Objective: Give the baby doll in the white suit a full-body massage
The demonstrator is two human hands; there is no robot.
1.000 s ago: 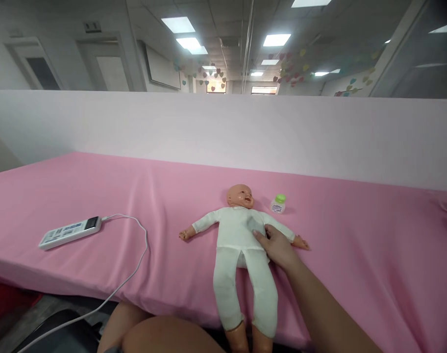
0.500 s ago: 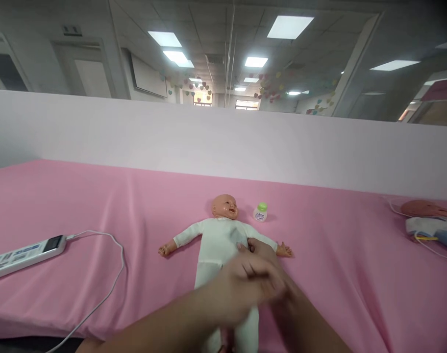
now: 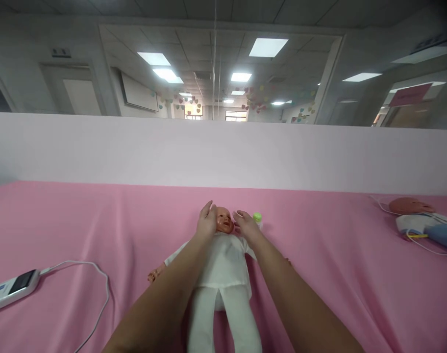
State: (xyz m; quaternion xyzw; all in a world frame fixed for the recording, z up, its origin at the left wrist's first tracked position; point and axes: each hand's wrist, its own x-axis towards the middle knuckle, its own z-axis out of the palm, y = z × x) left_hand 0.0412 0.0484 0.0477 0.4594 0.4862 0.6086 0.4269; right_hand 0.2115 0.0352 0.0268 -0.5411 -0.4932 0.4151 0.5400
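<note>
A baby doll [image 3: 225, 262] in a white top and white trousers lies on its back on the pink cloth [image 3: 319, 230], head toward the wall. My left hand [image 3: 207, 219] is at the left side of the doll's head [image 3: 224, 220], fingers stretched out. On the other side my right hand [image 3: 246, 226] is held near the cheek with its fingers extended. Neither hand grips anything. Just behind my right hand stands a small bottle with a green cap [image 3: 257, 216], its body partly hidden. My forearms cover parts of the doll's arms.
A white device with a dark screen [image 3: 15, 289] and a white cable [image 3: 105, 279] lies at the left. Far right is another doll [image 3: 410, 206] with white and blue clothing and a thin tube. A low white wall [image 3: 223, 152] with glass above borders the back.
My hands have moved apart, from over the doll's chest and belly up to both sides of its head. The camera view has shifted, so the scene sits lower.
</note>
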